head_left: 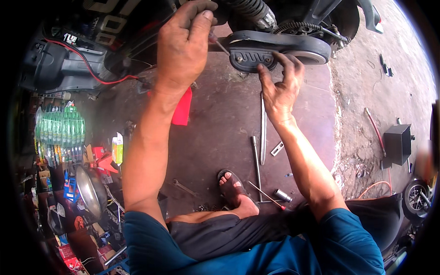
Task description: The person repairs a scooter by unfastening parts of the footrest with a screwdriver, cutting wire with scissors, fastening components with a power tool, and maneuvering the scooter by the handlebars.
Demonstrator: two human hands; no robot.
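Observation:
My left hand [185,48] is closed round a screwdriver [212,38] with a reddish handle. Its thin shaft slants down to the left end of a black plastic chain cover [254,57] on a motorbike. The tip's exact contact is too small to make out. Two screw heads show on the ribbed face of this long cover. With thumb and fingertips, my right hand [282,82] grips the cover's lower right part. Just beyond the cover are a coil-spring shock absorber [259,13] and a cable wrapped in black coil [302,27].
Long metal bars [262,133], a socket [283,195], a red-handled screwdriver [268,196] and a wrench [184,187] lie on the floor near my sandalled foot [236,190]. At left are bottles [62,130] and a metal bowl [90,192]; a black box [398,144] stands right.

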